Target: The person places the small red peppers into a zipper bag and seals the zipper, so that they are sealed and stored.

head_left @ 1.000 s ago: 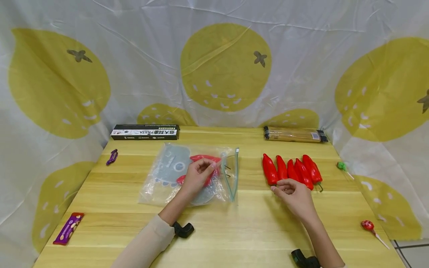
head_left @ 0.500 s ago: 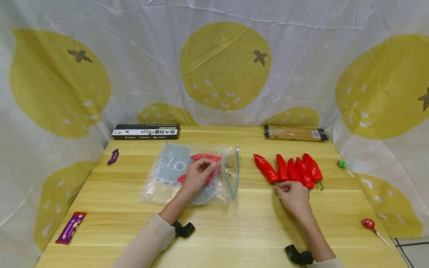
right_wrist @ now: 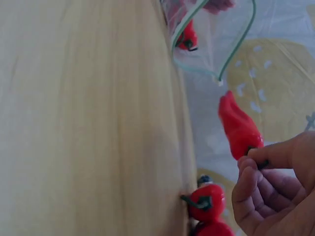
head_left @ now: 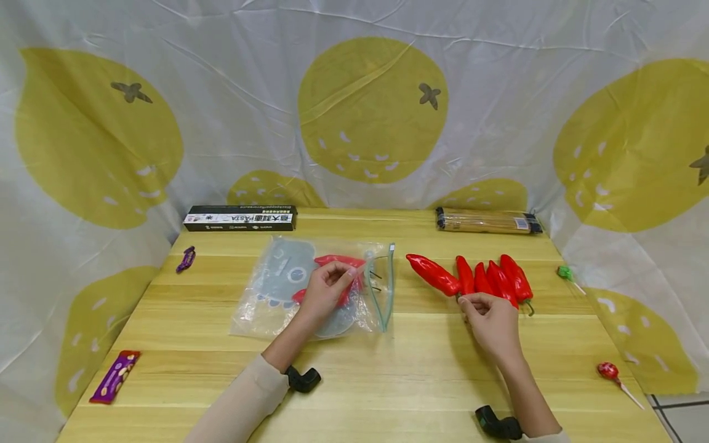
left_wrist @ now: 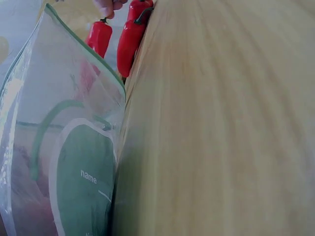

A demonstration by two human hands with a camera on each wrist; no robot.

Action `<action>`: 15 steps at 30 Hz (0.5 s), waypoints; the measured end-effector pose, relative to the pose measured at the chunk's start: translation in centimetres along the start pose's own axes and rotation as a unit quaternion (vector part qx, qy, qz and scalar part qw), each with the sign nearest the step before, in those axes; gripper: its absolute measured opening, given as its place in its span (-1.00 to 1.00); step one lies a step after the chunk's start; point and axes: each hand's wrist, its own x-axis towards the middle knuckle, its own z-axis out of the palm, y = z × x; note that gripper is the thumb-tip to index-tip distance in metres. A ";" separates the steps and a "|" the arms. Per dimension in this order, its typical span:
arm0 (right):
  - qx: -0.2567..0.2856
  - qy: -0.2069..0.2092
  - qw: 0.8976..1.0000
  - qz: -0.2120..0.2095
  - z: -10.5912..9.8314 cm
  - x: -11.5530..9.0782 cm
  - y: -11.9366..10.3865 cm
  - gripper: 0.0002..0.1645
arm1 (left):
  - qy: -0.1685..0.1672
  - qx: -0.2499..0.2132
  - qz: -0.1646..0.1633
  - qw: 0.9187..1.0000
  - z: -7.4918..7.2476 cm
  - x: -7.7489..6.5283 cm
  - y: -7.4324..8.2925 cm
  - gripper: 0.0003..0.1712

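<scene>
My right hand [head_left: 491, 323] pinches the green stem of a red chili pepper [head_left: 434, 275], its tip pointing left toward the bag. In the right wrist view that pepper [right_wrist: 238, 129] hangs from thumb and fingertips, apart from the table. A clear zip bag [head_left: 260, 314] with a grey-green print lies on the left half of the table, its green-edged mouth spread toward the right. Red peppers [head_left: 339, 261] show inside it. My left hand [head_left: 330, 288] pinches the bag's upper layer near the mouth. Several more red peppers [head_left: 515, 278] lie in a row beside my right hand.
A black pasta box [head_left: 240, 219] and a pack of dry noodles [head_left: 488, 222] lie along the table's back edge. A purple-wrapped candy [head_left: 186, 259] and chocolate bar [head_left: 114, 377] lie left. Green [head_left: 565, 274] and red lollipops [head_left: 608, 371] lie right.
The pepper in my right hand has swung away from the row, its tip turning left toward the bag. My right hand has shifted slightly right and up; my left hand stays in place.
</scene>
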 end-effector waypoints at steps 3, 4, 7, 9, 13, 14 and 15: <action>0.020 -0.029 0.999 -0.015 -0.4 -0.1 -0.7 -0.79 | 0.001 0.003 0.007 1.000 0.0 0.1 0.1 -0.71; 0.028 -0.041 0.999 -0.020 -0.4 -0.1 -0.9 -0.78 | 0.002 0.002 0.010 1.000 0.0 0.1 0.1 -0.71; 0.044 -0.077 0.996 -0.033 -0.4 0.0 -1.7 -0.77 | 0.002 0.004 0.015 1.000 -0.1 0.1 0.2 -0.70; 0.049 -0.096 0.993 -0.043 -0.2 0.1 -2.2 -0.78 | 0.001 0.006 0.018 1.000 -0.1 0.1 0.3 -0.69; 0.057 -0.126 0.988 -0.067 0.7 0.4 -3.0 -0.80 | -0.001 0.014 0.015 1.000 -0.1 0.0 0.3 -0.67; 0.059 -0.133 0.987 -0.074 1.0 0.5 -3.2 -0.81 | -0.001 0.017 0.015 1.000 -0.1 0.0 0.3 -0.67; 0.061 -0.140 0.985 -0.080 1.3 0.6 -3.4 -0.81 | -0.001 0.017 0.015 1.000 -0.1 0.0 0.4 -0.68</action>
